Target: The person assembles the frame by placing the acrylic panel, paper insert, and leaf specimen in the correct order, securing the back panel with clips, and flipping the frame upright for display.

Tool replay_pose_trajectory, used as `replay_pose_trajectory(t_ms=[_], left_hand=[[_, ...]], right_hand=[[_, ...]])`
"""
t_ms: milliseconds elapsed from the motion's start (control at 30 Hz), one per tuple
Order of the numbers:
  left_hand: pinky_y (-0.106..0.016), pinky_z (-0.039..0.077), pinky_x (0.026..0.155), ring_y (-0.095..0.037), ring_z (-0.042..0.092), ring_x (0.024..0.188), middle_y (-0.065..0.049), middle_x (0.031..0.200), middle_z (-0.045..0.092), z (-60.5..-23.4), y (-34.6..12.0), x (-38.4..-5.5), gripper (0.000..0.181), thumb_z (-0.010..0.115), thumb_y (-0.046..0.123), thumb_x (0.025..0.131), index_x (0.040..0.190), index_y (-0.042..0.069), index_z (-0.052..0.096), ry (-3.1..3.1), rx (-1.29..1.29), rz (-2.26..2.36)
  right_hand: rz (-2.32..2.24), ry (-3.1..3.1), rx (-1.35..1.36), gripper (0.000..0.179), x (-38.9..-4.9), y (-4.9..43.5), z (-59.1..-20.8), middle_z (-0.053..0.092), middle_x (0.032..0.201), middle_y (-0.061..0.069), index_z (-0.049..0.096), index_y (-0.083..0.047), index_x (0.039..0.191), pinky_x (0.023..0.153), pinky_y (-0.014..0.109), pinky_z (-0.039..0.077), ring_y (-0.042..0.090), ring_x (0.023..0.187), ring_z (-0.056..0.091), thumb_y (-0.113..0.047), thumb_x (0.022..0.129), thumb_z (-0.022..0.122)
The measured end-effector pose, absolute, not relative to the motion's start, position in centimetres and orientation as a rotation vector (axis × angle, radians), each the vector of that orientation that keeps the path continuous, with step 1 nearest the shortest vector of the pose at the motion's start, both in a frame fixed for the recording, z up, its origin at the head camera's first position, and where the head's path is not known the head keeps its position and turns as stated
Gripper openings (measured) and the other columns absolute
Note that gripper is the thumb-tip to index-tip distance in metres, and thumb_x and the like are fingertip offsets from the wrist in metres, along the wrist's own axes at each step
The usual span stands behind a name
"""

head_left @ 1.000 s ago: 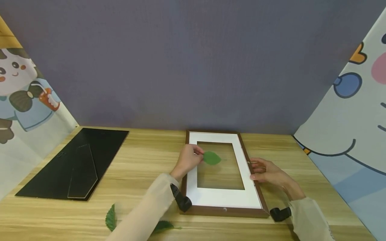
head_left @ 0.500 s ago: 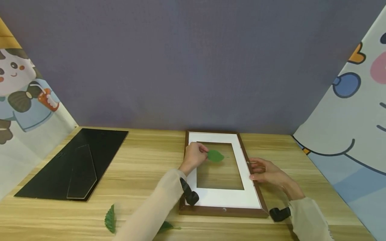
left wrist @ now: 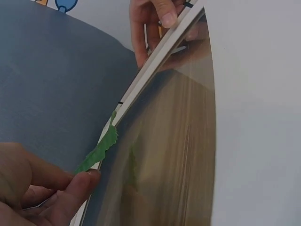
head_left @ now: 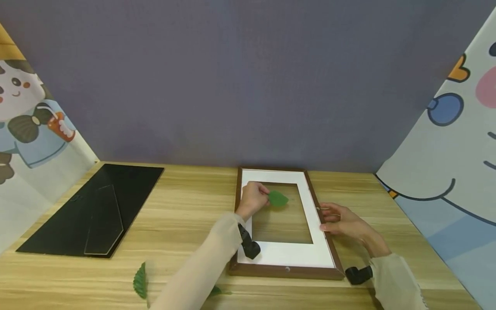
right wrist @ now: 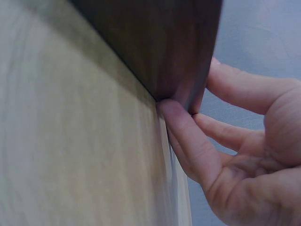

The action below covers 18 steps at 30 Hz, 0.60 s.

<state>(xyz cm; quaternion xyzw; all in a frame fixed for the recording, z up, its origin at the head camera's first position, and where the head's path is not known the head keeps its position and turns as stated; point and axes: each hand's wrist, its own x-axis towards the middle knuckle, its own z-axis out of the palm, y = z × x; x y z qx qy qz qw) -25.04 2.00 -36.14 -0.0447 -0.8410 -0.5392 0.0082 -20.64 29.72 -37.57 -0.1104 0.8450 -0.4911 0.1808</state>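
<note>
Left hand [head_left: 253, 200] on the leaf [head_left: 278, 198], right hand [head_left: 346, 222] on the frame [head_left: 286, 271]: placing step, I reckon

OK, left to right. Well out to the left of the left hand there's a black board [head_left: 79, 217] with a stand flap on it, lying on the counter [head_left: 182, 215]. Closer to the person than either of the hands, a loose leaf [head_left: 140, 280] lies left of the left sleeve [head_left: 205, 262], and a second leaf [head_left: 215, 291] pokes out from behind that sleeve, partly hidden.

Then the left hand: thumb and finger pinch the leaf by one end, holding it over the clear pane [head_left: 283, 226], between the two hands. I'd call this the positioning bit, not laid down yet, since its reflection shows apart from it. Next move probably calls for picking a spot, lowering it flat and letting go gently so it doesn't skid.

Leaf's looking decent: plain green, saw-toothed edge, slightly bent, narrow end pointing away from the pinching fingers. Can't tell if it's real or fake.

Right of the left hand, a white mat [head_left: 286, 254] rings the pane inside the brown frame. The right hand grips the frame's right side, thumb on top, fingers round the outer edge, seemingly steadying it. Can't tell if that edge is lifted a touch.
</note>
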Motion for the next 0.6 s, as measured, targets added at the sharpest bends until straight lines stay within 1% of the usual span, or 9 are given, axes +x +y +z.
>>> replay_pose_trajectory(t_ms=[133,300,600], left_hand=[[-0.019,0.054,0.053,-0.018,0.068,0.062,-0.018,0.082,0.071,-36.35,2.41,-25.28,0.018,0.060,-0.016,0.073,0.084,-0.005,0.070,-2.621,-0.127,-1.680],[-0.019,0.055,0.055,-0.019,0.068,0.065,-0.018,0.085,0.071,-36.63,2.66,-25.51,0.018,0.062,-0.014,0.073,0.085,-0.005,0.071,-2.630,-0.082,-1.671],[-0.020,0.054,0.054,-0.020,0.068,0.066,-0.016,0.082,0.071,-36.90,2.81,-25.69,0.016,0.065,-0.011,0.072,0.084,-0.003,0.072,-2.629,-0.030,-1.631]], right_hand=[[-1.391,2.390,-0.308,0.079,-20.52,29.71,-37.46,0.031,0.139,0.036,0.023,0.009,0.145,0.087,0.040,0.055,0.047,0.122,0.042,-0.013,0.085,0.071],[-1.390,2.398,-0.299,0.079,-20.52,29.64,-37.49,0.032,0.139,0.036,0.024,0.008,0.145,0.086,0.040,0.055,0.046,0.122,0.043,-0.013,0.085,0.071],[-1.400,2.395,-0.295,0.079,-20.56,29.68,-37.60,0.032,0.138,0.036,0.024,0.008,0.144,0.085,0.040,0.055,0.044,0.120,0.044,-0.012,0.084,0.072]])
